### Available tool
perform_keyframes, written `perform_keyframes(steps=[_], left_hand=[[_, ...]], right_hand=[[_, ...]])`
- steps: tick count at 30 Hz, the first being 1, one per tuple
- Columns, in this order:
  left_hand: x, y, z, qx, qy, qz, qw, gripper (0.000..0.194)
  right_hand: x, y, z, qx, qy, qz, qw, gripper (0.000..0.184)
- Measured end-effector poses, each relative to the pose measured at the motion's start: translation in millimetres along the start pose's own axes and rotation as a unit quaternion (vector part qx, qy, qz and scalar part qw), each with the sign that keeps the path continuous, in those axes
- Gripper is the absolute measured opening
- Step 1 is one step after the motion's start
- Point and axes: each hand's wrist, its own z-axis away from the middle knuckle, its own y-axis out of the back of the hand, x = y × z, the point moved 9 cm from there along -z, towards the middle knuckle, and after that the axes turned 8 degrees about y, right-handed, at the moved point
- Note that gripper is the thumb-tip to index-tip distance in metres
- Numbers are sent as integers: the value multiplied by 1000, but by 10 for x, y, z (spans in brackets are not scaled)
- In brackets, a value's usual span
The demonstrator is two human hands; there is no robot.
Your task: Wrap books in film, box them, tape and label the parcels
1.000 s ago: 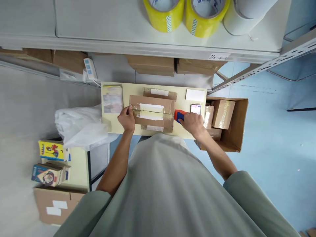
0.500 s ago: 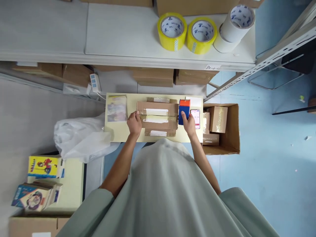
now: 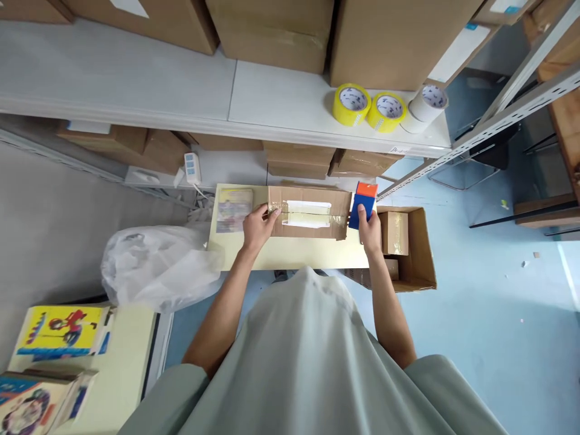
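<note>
A brown cardboard box is in front of me over the pale yellow table, with clear tape and a white-and-yellow strip along its middle seam. My left hand grips the box's left end, thumb on the taped top and fingers at the edge. At the opposite end, my right hand is closed around a blue and orange tape dispenser, held against or very near the box's right edge. Part of the dispenser is hidden by that hand.
A printed sheet in a sleeve lies on the table's left. An open carton holding smaller boxes stands at right. White plastic bags and books are at left. Tape rolls stand on the shelf ahead.
The view has shifted. The box appears lifted and larger, and the flaps below it no longer show. The left thumb has moved onto the taped top. The phone by the right hand is now hidden.
</note>
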Motion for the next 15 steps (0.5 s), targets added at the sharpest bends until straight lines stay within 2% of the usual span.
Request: perform_keyframes(steps=[3, 5, 9, 12, 15], left_hand=[[-21, 202, 75, -12, -45, 86, 995, 30], [-153, 208, 149, -23, -42, 90, 995, 27], [-662, -39, 380, -51, 50, 47, 996, 18], [-1046, -258, 611, -77, 121, 22, 989, 23], [-1270, -335, 761, -93, 137, 20, 986, 36]], right_hand=[[-168, 25, 185, 24, 31, -44, 998, 60], [-117, -19, 324, 30, 43, -52, 997, 61], [327, -254, 645, 25, 16, -28, 999, 71], [734, -467, 921, 11, -42, -14, 999, 80], [962, -579, 1171, -1, -75, -3, 997, 85]])
